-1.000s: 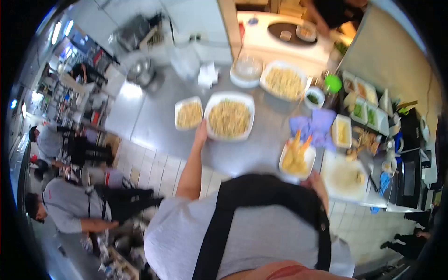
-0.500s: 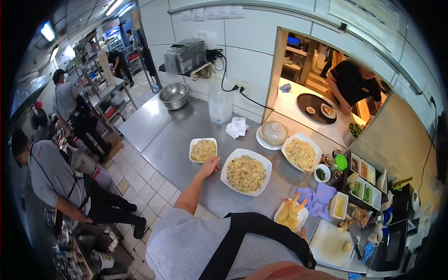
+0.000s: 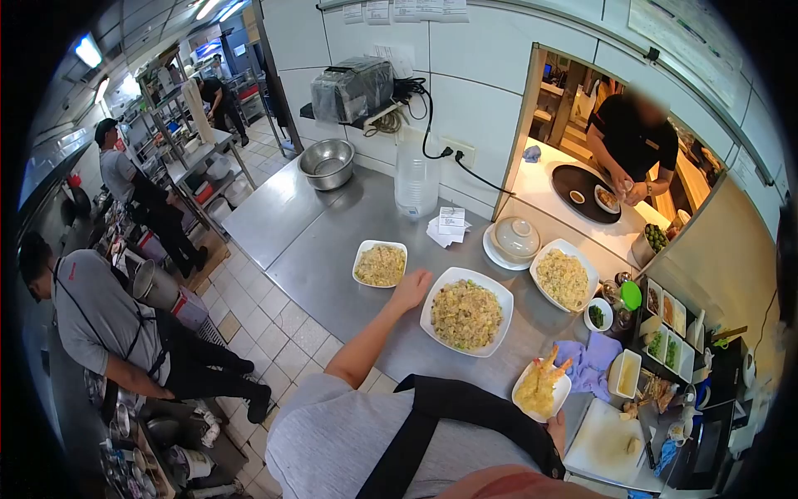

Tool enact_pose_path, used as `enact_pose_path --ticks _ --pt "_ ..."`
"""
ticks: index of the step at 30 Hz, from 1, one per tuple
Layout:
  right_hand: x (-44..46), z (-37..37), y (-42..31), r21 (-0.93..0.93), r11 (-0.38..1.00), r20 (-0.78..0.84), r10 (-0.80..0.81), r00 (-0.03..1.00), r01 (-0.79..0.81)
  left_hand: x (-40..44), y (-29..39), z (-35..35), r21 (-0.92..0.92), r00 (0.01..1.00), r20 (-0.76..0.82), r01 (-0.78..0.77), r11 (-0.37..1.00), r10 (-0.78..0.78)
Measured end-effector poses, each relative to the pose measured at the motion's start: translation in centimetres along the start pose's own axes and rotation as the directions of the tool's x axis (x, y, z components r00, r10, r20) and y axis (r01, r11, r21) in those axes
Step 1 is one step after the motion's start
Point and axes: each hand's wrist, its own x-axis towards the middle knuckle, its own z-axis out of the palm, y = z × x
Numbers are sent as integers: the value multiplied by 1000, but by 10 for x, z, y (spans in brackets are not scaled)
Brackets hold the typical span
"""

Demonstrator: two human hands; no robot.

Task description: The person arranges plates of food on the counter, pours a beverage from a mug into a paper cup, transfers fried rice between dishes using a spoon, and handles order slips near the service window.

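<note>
My left hand, its fingers loosely curled, hovers over the steel counter beside the left edge of a large white bowl of fried rice. Nothing shows in its fingers, and whether they touch the rim is unclear. To its upper left sits a smaller white bowl of fried rice. Low on the right, my right hand grips the edge of a small white bowl of shrimp tempura; the apron strap and the bowl hide part of that hand. Another white bowl of fried rice stands at the counter's back right.
Behind are a lidded bowl, paper slips, a plastic container and a steel bowl. On the right lie a purple cloth and a cutting board. A person works beyond the hatch; others stand left.
My left hand has moved from beside the small rice bowl toward the large one. The view has shifted, and the person at the hatch has brought both hands together.
</note>
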Motion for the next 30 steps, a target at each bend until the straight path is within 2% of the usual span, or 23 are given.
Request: enact_pose_path --ticks 1,3,4,5,6,8,10,11,13,14,16,17,20,22,24,25,26,27,28,30 --pt "1 0 2 4 1000 -2 7 1000 -7 15 15 -5 34 984 -97 -145 989 148" --pt "-7 8 -1 1 1000 -27 7 1000 -7 64 65 -40 114 998 28 -62 992 60" --pt "-10 11 -3 -3 1000 -40 7 999 -8 100 64 -44 91 978 -98 -177 980 186" --pt "-9 9 0 19 1000 -28 0 1000 1 134 86 -64 38 979 -99 -178 983 181" --pt "-7 5 8 40 999 -12 -7 1000 8 171 101 -76 -35 961 -205 -197 980 186" --pt "-4 -1 24 82 996 -30 -20 999 23 234 152 -120 -7 942 -297 -167 986 158" --pt "-3 -3 38 124 991 -103 -30 994 43 316 173 -143 -191 870 -447 -322 927 210" --pt "-4 2 36 123 992 -125 -18 992 34 341 198 -161 -381 910 -365 -336 861 194" --pt "-16 14 25 128 992 -183 4 983 20 392 240 -180 -784 977 -212 -182 593 20" --pt "-20 18 23 148 989 -177 6 984 21 434 249 -190 -831 982 -184 -172 528 30" --pt "-24 25 19 187 982 -166 0 986 31 471 280 -194 -871 972 -223 -167 463 -68" --pt "-25 29 17 192 981 -193 9 981 29 486 303 -197 -865 940 -291 -180 468 -176" --pt "-23 32 18 208 978 -252 21 967 33 490 354 -195 -953 917 -277 -223 208 -287" --pt "-21 30 25 228 973 -272 23 962 42 524 368 -188 -966 945 -242 -215 141 -218" --pt "-20 31 24 168 986 -298 36 954 16 561 371 -185 -975 963 -218 -207 85 -160" --pt "-23 35 20 136 991 -307 46 951 -4 569 361 -180 -594 752 -659 -504 627 -20" --pt "-25 37 14 93 995 -294 47 955 -20 575 348 -174 94 449 -821 -502 860 351" --pt "-27 39 7 51 998 -281 47 958 -34 580 337 -169 726 217 -617 -212 654 756" --pt "-30 41 2 9 999 -271 47 962 -46 595 334 -165 720 319 -587 -215 660 744" --pt "-30 35 10 23 999 -248 37 968 -32 556 357 -148 529 530 -568 -351 773 630"
